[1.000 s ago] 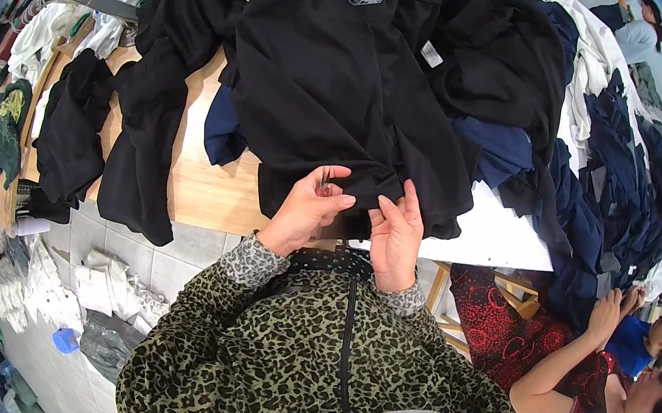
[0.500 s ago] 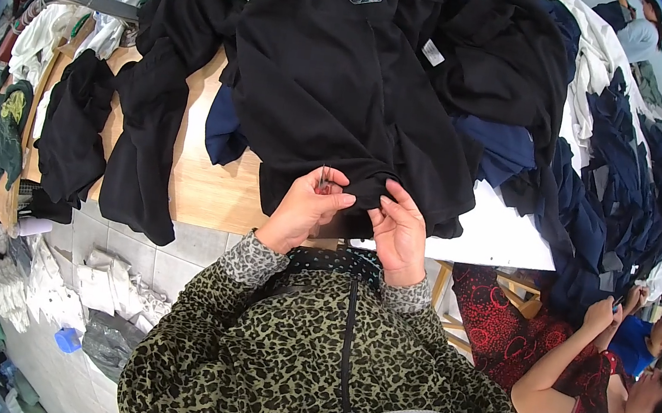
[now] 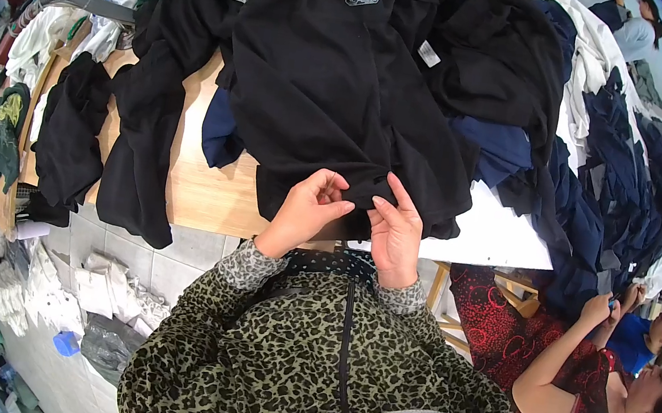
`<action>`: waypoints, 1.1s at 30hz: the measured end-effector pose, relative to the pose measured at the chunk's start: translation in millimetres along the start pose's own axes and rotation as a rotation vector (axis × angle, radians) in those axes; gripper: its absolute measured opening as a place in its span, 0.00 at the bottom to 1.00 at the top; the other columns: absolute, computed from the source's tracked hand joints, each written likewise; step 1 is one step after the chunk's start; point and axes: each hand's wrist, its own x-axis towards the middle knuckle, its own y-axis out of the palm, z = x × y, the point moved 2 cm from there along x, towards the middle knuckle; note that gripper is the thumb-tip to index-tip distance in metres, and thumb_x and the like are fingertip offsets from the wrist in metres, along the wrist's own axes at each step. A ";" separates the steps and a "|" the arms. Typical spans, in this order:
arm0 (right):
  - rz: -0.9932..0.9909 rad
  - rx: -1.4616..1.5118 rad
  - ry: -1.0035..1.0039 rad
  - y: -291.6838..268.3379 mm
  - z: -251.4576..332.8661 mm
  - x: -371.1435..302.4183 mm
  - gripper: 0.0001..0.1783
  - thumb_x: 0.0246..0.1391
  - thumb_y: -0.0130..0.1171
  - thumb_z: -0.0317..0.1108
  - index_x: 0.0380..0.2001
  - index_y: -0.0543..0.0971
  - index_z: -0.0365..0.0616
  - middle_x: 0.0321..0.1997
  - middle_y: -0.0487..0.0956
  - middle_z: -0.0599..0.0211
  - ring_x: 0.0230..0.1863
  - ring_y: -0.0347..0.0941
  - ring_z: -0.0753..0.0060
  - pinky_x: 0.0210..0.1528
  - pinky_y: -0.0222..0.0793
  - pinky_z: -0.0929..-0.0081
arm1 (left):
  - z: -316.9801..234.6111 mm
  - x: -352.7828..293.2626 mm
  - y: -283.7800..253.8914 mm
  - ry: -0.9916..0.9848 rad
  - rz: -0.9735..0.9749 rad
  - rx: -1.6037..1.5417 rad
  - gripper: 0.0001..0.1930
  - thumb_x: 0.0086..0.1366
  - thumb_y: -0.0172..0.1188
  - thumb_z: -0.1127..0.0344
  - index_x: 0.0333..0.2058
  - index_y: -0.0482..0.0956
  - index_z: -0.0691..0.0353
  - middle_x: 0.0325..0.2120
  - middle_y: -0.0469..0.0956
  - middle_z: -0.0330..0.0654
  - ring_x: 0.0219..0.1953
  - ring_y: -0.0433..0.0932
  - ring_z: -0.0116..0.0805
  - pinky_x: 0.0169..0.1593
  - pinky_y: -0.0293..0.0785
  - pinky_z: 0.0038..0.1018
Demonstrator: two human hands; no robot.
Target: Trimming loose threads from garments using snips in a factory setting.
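Black shorts lie spread on the table in front of me, their broad waistband at the far end and a pale printed mark below it. At the near edge, my left hand pinches the hem between thumb and fingers. Across from it, my right hand grips the same hem, thumb and forefinger on the cloth. A short stretch of fabric is folded up between the two hands. Whether the left palm also holds a small tool is hidden.
More black garments lie left on the wooden table. Navy cloth and a black garment are at the right. A grey curved bar stands far left. A seated co-worker handles navy pieces on my right.
A small dark metal tool that showed at my left fingers is out of sight now. Both hands stay on the hem, and the view has shifted slightly.
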 end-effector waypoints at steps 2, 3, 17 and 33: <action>-0.026 -0.014 -0.020 1.6 -0.8 -0.6 0.25 0.50 0.52 0.14 0.53 0.66 0.30 0.42 0.76 0.56 0.39 0.75 0.72 0.44 0.73 0.76 | -12.5 -5.3 -0.9 0.012 -0.039 0.202 0.15 0.55 0.64 0.72 0.40 0.71 0.67 0.28 0.70 0.30 0.30 0.67 0.16 0.36 0.66 0.14; -0.029 -0.023 -0.036 1.4 -1.1 -0.9 0.25 0.50 0.52 0.14 0.53 0.66 0.31 0.42 0.75 0.56 0.39 0.74 0.72 0.44 0.72 0.77 | -13.1 -6.6 0.2 0.012 -0.037 0.201 0.15 0.55 0.64 0.72 0.40 0.71 0.67 0.28 0.70 0.30 0.30 0.67 0.16 0.36 0.66 0.14; -0.065 -0.131 -0.060 2.7 -9.9 -4.7 0.27 0.49 0.56 0.17 0.55 0.65 0.32 0.26 0.76 0.69 0.29 0.72 0.81 0.38 0.71 0.82 | -4.7 -11.2 15.1 -0.188 0.040 -0.249 0.04 0.61 0.58 0.71 0.31 0.77 0.66 0.24 0.75 0.34 0.26 0.71 0.19 0.32 0.67 0.16; -0.063 -0.087 -0.046 3.3 -7.6 -6.2 0.27 0.50 0.54 0.16 0.55 0.65 0.31 0.28 0.76 0.65 0.31 0.73 0.78 0.41 0.71 0.79 | -3.6 -6.8 20.7 -0.210 0.079 -0.274 0.06 0.60 0.58 0.71 0.26 0.77 0.67 0.20 0.75 0.35 0.22 0.69 0.17 0.25 0.63 0.15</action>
